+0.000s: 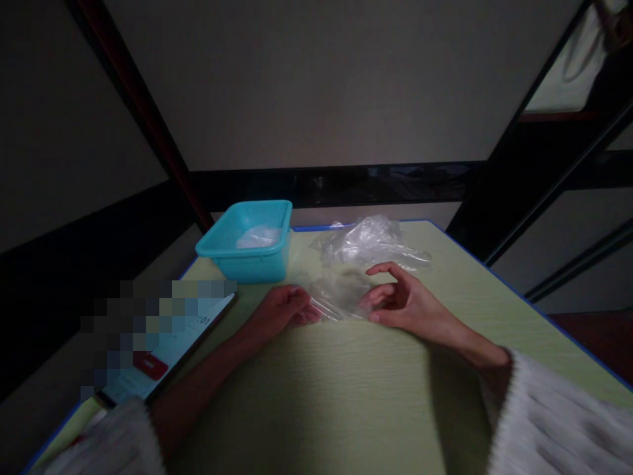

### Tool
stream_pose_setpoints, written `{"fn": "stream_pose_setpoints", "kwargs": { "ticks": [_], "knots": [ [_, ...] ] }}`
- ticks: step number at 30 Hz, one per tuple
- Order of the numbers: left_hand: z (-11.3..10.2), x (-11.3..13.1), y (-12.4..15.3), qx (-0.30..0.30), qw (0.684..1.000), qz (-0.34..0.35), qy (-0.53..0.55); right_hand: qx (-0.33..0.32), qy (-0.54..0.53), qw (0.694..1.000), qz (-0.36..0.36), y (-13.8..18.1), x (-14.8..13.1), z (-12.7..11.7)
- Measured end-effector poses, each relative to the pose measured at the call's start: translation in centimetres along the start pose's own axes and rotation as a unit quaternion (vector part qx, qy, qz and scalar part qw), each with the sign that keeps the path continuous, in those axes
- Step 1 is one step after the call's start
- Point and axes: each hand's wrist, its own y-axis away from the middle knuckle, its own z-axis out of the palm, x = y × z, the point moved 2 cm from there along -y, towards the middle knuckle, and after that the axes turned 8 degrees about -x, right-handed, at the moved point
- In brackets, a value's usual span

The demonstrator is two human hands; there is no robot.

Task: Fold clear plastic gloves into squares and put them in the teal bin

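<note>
A crumpled clear plastic bag point(339, 297) lies low over the table between my two hands. At its left end my left hand point(289, 307) is closed, with the film between thumb and fingers. My right hand point(408, 303) is at the bag's right end, its index finger raised apart. The other right fingertips show through the film, and the thumb lies at its near edge in a loose grip. Just beyond the hands rests a heap of clear plastic bags point(368, 241).
A turquoise plastic basket point(252, 267) with whitish plastic inside stands at the back left. A tablet-like device point(180, 340), partly pixelated, lies at the left edge. The pale yellow-green table point(316, 396) has a blue edge, with a wall panel point(326, 86) behind.
</note>
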Motion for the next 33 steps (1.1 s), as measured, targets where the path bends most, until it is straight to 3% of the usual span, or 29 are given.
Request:
{"fn": "stream_pose_setpoints", "kwargs": {
  "ticks": [5, 9, 14, 24, 29, 33],
  "knots": [
    [-0.1, 0.1, 0.2, -0.008, 1.000, 0.000, 0.005, -0.062, 0.044, 0.996, -0.038, 0.3, -0.3, 0.3],
    [-0.1, 0.1, 0.4, -0.010, 1.000, 0.002, 0.006, -0.014, 0.084, 0.996, -0.036, 0.4, -0.6, 0.7],
    [0.0, 0.3, 0.7, -0.013, 1.000, 0.001, 0.008, 0.044, 0.063, 0.997, 0.013, 0.0, -0.1, 0.8],
    [0.6, 0.6, 2.1, -0.074, 0.994, -0.085, 0.013, -0.049, -0.002, 0.988, 0.145, 0.6, 0.0, 0.5],
    [0.5, 1.1, 2.5, -0.114, 0.990, -0.077, 0.014, -0.052, -0.021, 0.991, 0.121, 0.4, 0.1, 0.3],
    [-0.1, 1.6, 2.8, -0.091, 0.991, -0.090, 0.038, -0.024, -0.016, 0.996, 0.083, 0.2, 0.1, 0.3]
  ]
}}
